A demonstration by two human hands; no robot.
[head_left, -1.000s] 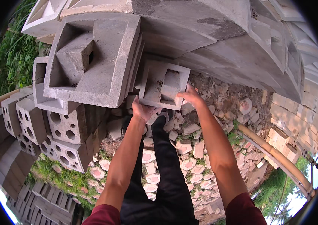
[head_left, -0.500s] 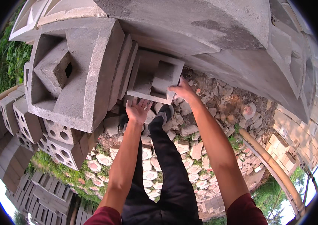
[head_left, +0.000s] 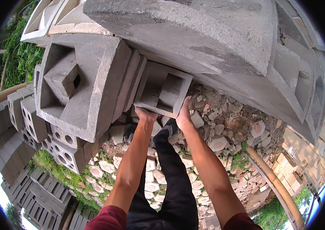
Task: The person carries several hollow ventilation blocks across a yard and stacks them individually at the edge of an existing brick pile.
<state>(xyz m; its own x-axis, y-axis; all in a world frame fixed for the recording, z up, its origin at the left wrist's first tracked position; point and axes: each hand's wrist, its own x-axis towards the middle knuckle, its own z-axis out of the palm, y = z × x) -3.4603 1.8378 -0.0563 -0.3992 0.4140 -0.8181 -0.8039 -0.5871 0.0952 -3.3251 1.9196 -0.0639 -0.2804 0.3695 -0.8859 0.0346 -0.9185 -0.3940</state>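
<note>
A square, hollow grey concrete block (head_left: 180, 103) with an inner partition sits beside a row of similar blocks. My left hand (head_left: 146, 114) grips its near lower edge, with the fingers hidden underneath. At its right side, my right hand (head_left: 184, 114) presses with the thumb up along the wall; the other fingers are tucked out of sight. Left of it stands a larger-looking concrete block (head_left: 107, 84) with a diamond-shaped core and a small hole.
A big stack of concrete blocks (head_left: 193, 34) rises along the far side. Broken rubble (head_left: 224, 126) covers the ground at right. Perforated blocks (head_left: 64, 153) are piled at left, hexagonal pavers (head_left: 158, 176) lie around my legs, and a bamboo pole (head_left: 273, 180) runs at lower right.
My left hand has turned from palm-up beside the block to gripping under its near edge. My right hand has slid lower along the right side. The view has shifted slightly.
</note>
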